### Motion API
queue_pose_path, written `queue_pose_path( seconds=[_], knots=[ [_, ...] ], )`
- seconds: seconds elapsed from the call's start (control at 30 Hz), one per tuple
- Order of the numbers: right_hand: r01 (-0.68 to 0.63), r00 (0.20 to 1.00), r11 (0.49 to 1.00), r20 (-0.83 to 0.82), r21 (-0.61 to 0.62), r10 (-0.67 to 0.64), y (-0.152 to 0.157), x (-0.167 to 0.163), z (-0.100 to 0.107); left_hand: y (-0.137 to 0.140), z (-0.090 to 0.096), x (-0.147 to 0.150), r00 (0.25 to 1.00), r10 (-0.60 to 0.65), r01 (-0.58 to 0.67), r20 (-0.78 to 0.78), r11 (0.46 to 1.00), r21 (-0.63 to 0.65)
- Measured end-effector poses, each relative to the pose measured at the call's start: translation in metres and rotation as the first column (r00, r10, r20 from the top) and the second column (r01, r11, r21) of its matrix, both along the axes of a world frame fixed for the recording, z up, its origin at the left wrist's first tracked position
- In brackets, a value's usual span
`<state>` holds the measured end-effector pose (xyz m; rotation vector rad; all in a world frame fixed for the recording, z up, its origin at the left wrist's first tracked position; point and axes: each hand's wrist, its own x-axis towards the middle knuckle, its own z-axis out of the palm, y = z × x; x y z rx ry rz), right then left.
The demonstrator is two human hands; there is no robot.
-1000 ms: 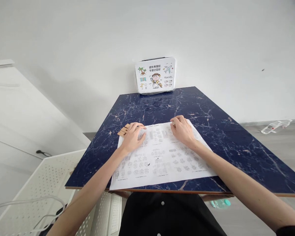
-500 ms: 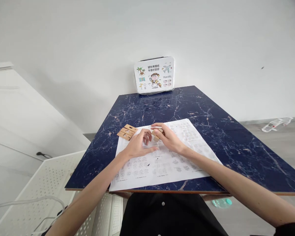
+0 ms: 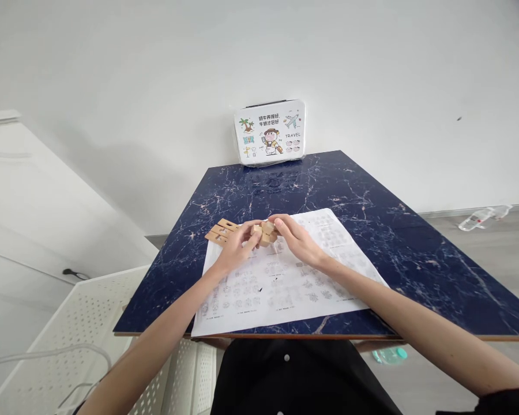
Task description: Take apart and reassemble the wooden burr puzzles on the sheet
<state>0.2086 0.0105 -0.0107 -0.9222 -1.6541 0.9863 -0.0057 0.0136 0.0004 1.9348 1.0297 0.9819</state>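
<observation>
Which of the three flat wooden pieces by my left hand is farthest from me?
The flat wooden piece at the row's far side, showing a small dark oval; the other two lie nearer you.

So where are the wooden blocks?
The wooden blocks are mid-picture in the head view, over the paper, between the left hand and right hand, right of the wooden strips.

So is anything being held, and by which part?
Yes, wooden blocks: the left hand holds them at their left side, the right hand at their right. Exact contact points are hidden.
</observation>
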Motion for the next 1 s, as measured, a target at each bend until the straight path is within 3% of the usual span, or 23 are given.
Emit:
queue_pose_path(
  seconds=[0.13,0.4,0.53,0.7,0.87,1.0],
  knots=[
    [0.022,0.995,0.997,0.099,0.076,-0.03,0.001,0.0,0.0,0.001,0.003,0.0,0.996,0.002,0.003,0.093,0.999,-0.054],
    [-0.123,0.992,0.988,0.022,-0.09,0.125,0.0,-0.001,-0.002,0.008,0.001,-0.001,0.963,-0.018,0.047,0.267,0.993,-0.104],
    [-0.18,0.982,0.981,0.041,-0.067,0.183,0.0,0.002,0.002,0.004,0.005,0.0,0.987,-0.026,0.042,0.157,0.994,-0.101],
    [-0.047,0.982,0.998,0.186,0.05,0.037,-0.002,0.002,0.002,0.0,0.004,-0.002,0.997,-0.076,0.076,0.015,0.996,-0.038],
    [-0.021,0.935,0.975,0.35,0.222,-0.06,-0.006,-0.001,-0.003,-0.003,0.001,-0.001,0.974,-0.046,0.062,-0.222,0.996,0.065],
    [0.001,0.928,0.964,0.359,0.266,-0.1,-0.008,-0.001,-0.003,-0.004,-0.001,-0.001,0.963,-0.011,0.047,-0.27,0.991,0.129]
  ],
)
